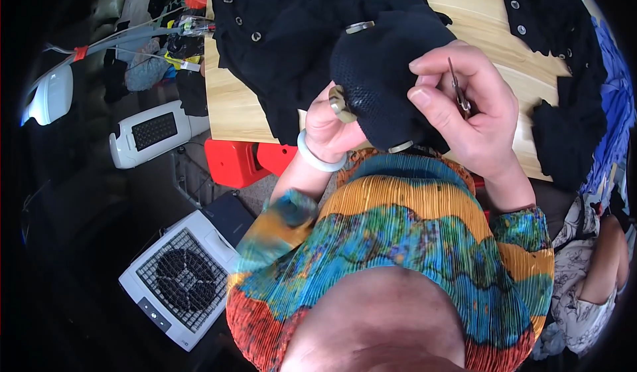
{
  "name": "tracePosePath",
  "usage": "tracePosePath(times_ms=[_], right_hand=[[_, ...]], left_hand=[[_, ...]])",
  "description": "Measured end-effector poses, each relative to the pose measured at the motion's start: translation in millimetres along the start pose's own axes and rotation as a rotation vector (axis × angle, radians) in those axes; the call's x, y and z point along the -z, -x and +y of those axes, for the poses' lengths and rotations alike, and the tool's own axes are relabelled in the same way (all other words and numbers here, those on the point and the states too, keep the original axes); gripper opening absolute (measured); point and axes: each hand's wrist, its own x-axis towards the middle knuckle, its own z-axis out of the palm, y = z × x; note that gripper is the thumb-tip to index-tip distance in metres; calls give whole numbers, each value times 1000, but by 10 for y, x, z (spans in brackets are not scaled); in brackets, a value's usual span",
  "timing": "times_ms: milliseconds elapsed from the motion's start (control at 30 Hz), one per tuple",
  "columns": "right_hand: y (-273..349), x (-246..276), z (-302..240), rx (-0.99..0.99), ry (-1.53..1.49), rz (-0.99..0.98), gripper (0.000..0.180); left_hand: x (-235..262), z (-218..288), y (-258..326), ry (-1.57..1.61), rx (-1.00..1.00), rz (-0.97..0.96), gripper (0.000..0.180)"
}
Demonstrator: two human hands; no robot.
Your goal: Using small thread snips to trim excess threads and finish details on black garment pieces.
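Note:
My left hand (325, 123), with a pale bangle at the wrist, is closed on the edge of a black knit garment (391, 60) held up above the table's near edge. A large shiny button (340, 103) shows at its fingers. Two more buttons stand out at the garment's top and bottom edges. Just right of the cloth, my right hand (474, 103) has small dark-metal scissors (459, 90) tucked in it, tips pointing up. Its thumb and forefinger come close together near the cloth; whether a thread runs between them is too fine to tell.
Black garments with metal eyelets (279, 60) cover part of the wooden table (232, 110); another black one (564, 113) lies at right. Red stools (232, 163) stand below the table. A white fan unit (182, 279) is at lower left. Another person's arm (605, 266) appears at right.

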Motion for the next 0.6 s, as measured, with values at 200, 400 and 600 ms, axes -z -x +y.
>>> tracePosePath(times_ms=[200, 400, 600], right_hand=[[52, 90, 124, 6, 63, -15, 13], [167, 88, 276, -190, -58, -174, 33], [132, -70, 435, -406, -201, -63, 22]], left_hand=[[77, 59, 71, 34, -28, -4, 46], [16, 133, -60, 148, -1, 105, 37], [73, 142, -229, 227, 10, 271, 34]])
